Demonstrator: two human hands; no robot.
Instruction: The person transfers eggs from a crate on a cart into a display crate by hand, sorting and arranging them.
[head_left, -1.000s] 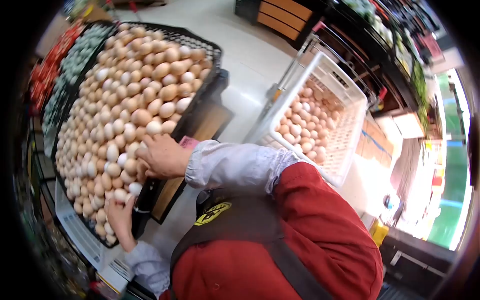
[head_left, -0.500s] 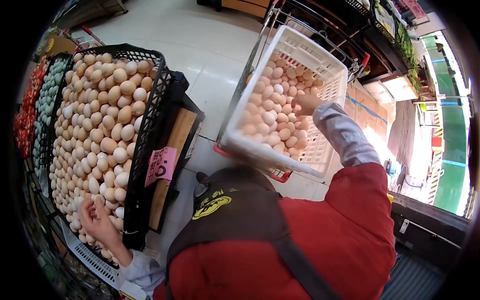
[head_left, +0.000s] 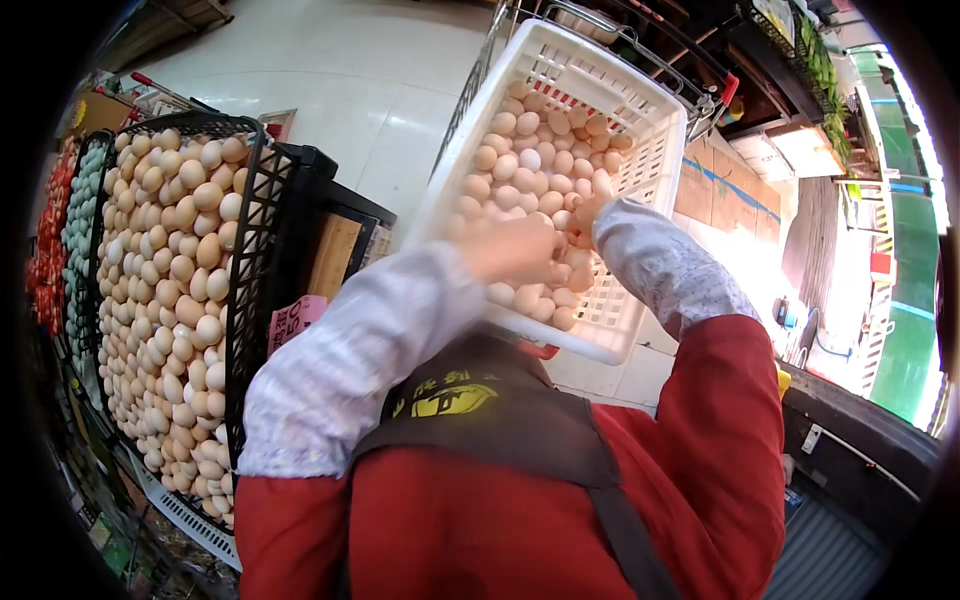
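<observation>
Smooth oval eggs, perforated plastic basket, left fingers and right fingers above — spread or pinching, cannot tell

tan and cream eggs, white basket, red sleeves, flecked whitish cuffs, brown apron, yellow print

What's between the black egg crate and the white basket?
Head view: a pink sign, a dark stand with a wooden board, tiled floor, and the left sleeve in front.
</observation>
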